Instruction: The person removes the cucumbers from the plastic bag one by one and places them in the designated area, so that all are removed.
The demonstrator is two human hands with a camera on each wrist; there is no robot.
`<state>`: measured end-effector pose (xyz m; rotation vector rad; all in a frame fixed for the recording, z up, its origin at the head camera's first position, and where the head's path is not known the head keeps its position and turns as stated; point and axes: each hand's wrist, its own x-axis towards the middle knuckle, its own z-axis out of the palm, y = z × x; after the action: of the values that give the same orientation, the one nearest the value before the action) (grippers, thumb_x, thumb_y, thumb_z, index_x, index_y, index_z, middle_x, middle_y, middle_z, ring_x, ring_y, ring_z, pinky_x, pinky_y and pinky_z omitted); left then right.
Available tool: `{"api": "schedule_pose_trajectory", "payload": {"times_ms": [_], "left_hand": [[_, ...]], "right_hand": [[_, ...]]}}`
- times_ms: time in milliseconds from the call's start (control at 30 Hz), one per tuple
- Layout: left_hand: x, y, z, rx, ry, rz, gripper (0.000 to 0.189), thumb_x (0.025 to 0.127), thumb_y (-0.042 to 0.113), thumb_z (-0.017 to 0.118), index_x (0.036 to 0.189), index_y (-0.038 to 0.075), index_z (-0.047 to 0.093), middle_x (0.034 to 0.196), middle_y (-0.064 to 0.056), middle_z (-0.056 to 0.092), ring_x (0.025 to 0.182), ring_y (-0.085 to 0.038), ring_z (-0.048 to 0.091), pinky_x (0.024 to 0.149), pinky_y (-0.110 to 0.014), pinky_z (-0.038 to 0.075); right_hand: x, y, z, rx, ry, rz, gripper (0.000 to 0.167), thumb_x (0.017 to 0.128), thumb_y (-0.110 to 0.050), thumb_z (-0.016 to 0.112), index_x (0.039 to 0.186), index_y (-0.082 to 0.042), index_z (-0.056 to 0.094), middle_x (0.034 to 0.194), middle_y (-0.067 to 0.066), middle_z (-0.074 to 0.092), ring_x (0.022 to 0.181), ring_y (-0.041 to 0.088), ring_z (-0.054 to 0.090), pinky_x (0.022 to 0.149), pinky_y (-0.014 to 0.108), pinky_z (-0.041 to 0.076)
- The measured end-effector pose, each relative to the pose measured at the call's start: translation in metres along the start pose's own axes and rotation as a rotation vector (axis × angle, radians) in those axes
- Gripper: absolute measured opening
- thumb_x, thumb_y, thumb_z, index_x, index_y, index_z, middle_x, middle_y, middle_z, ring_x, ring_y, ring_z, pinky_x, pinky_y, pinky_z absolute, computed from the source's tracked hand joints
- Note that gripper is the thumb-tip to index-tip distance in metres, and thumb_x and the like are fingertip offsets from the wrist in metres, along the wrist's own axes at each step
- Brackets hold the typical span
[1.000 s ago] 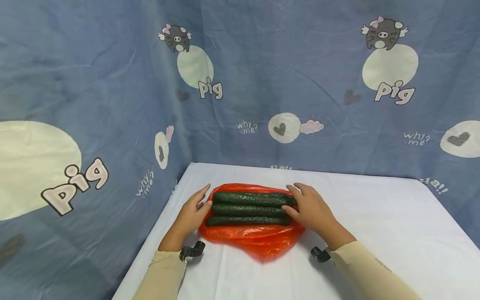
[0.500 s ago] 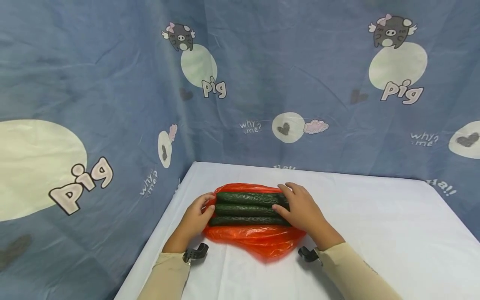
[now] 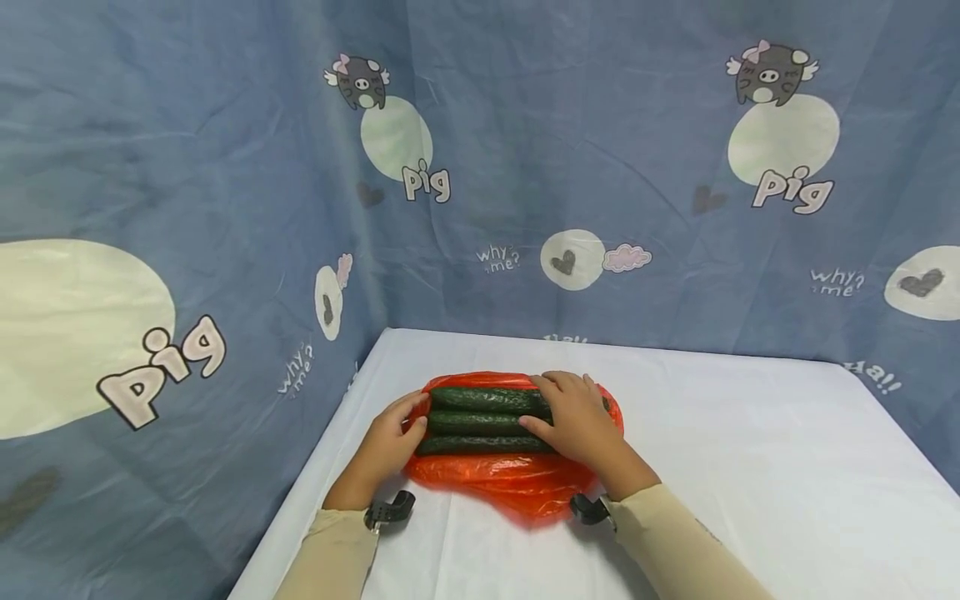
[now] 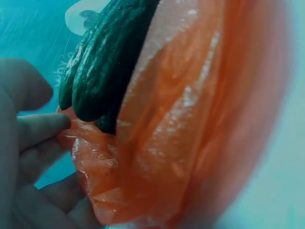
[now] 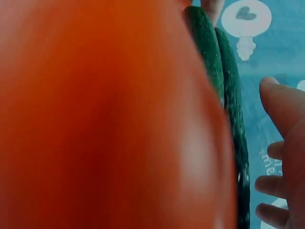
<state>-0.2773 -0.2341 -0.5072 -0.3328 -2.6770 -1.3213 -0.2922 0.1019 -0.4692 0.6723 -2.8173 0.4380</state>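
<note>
Three dark green cucumbers lie side by side, the far one [image 3: 480,399], the middle one [image 3: 472,423] and the near one [image 3: 483,445], on a thin red plastic bag [image 3: 502,475]. At their left ends is my left hand [image 3: 386,437]; in the left wrist view its fingertips touch the bag's edge [image 4: 95,167], with the thumb apart. My right hand [image 3: 581,421] hovers over the right part of the cucumbers and hides it in the head view. From the right wrist, a gap shows between its spread fingers [image 5: 271,186] and the nearest visible cucumber [image 5: 233,95].
A white-covered table [image 3: 750,450] extends to the right of the bag and in front of it. Blue fabric [image 3: 480,167] printed with pigs and words hangs behind and on the left. Black cameras sit at the left wrist [image 3: 393,507] and right wrist [image 3: 590,508].
My right hand has moved left, from the cucumbers' right ends to over them. My left hand has come slightly nearer the left ends. The cucumbers and bag stay about where they were.
</note>
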Motion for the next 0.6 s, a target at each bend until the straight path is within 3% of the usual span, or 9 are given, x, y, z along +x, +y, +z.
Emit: {"api": "schedule_pose_trajectory", "payload": {"times_ms": [167,367,500,600], "left_hand": [[0.000,-0.003,0.000,0.021,0.028,0.017,0.050,0.101,0.007,0.058,0.151,0.003,0.055,0.159,-0.015,0.050,0.149,-0.034,0.045,0.118,-0.052,0.042],[0.002,-0.009,-0.001,0.019,0.010,0.003,0.053,0.101,0.001,0.056,0.154,0.007,0.052,0.161,-0.011,0.048,0.148,-0.032,0.046,0.114,-0.051,0.047],[0.003,-0.012,-0.001,0.038,0.019,0.010,0.052,0.101,-0.001,0.055,0.152,0.010,0.056,0.160,-0.010,0.050,0.145,-0.032,0.050,0.111,-0.050,0.050],[0.004,-0.013,-0.001,0.045,0.026,0.019,0.048,0.101,-0.002,0.054,0.147,0.009,0.061,0.158,-0.011,0.052,0.144,-0.032,0.051,0.111,-0.050,0.050]], "right_hand": [[0.003,-0.008,0.005,0.002,-0.026,0.021,0.078,0.094,-0.064,0.066,0.158,-0.024,0.048,0.152,0.006,0.053,0.143,0.032,0.046,0.119,0.075,0.021],[0.008,-0.017,0.013,0.029,-0.042,0.038,0.077,0.093,-0.065,0.067,0.156,-0.026,0.050,0.154,0.007,0.052,0.143,0.033,0.046,0.119,0.075,0.020],[0.011,-0.022,0.019,0.044,-0.043,0.053,0.074,0.092,-0.066,0.068,0.153,-0.027,0.054,0.154,0.008,0.052,0.142,0.033,0.047,0.119,0.075,0.017],[0.013,-0.025,0.024,0.050,-0.034,0.063,0.072,0.092,-0.066,0.067,0.152,-0.028,0.055,0.153,0.008,0.053,0.141,0.033,0.048,0.118,0.072,0.021]]}}
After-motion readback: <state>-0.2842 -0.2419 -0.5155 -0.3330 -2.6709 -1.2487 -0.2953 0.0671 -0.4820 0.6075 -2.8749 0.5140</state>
